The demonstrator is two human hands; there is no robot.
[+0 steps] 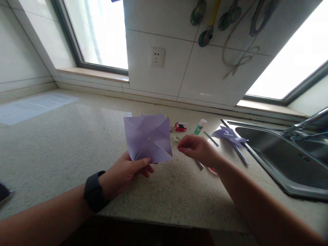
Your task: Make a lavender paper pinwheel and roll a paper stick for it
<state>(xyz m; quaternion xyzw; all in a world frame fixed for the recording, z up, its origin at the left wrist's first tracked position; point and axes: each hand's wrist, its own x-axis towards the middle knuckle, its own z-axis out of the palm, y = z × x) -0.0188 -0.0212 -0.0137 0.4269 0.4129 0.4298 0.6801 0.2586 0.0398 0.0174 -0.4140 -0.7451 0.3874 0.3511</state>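
Observation:
A square of purple paper with slits running in from its corners and a small hole at its centre is held up above the counter. My left hand grips its lower edge, thumb on the front face and fingers behind. To the right of the paper, my right hand is closed in a pinch, thumb against index finger. Something tiny shows at its fingertips, too small to name. Near those fingertips lie a roll of clear tape and a small red box. A glue stick lies just beyond the hand.
A purple paper pinwheel on a rolled paper stick lies beside the steel sink. A green strip and a partly hidden red-handled object are near my right arm. A printed sheet lies at the far left.

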